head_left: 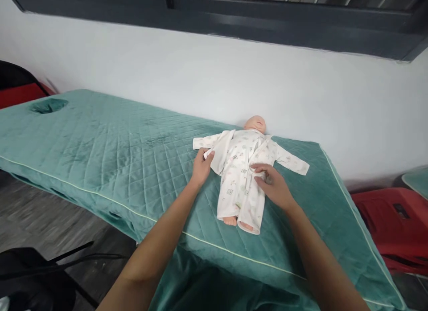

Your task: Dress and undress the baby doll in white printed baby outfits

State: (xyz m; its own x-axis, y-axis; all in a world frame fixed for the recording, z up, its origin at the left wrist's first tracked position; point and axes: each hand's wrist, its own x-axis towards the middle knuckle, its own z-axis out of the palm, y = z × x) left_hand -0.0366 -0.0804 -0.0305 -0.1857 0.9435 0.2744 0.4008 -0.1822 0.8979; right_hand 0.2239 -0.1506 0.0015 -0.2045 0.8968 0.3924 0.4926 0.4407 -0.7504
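A baby doll (255, 123) lies on its back with its head toward the wall. It wears a white printed baby outfit (239, 168), long-sleeved, with wide legs that leave the feet (230, 220) showing. The front of the top is open, its two flaps drawn apart. My left hand (201, 166) pinches the plain white edge of the flap on the left, thumb on top. Over the doll's right-side waist, my right hand (272, 185) has its fingers curled at the other flap's edge, with cloth between thumb and fingers. Both sleeves stretch outward.
The doll rests on a padded bed with a green quilted cover (133, 155), which has a face hole (49, 106) at the far left. A white wall (167, 75) runs behind it. A red chair (394, 222) stands at right, a black bag-like object (30, 280) at lower left.
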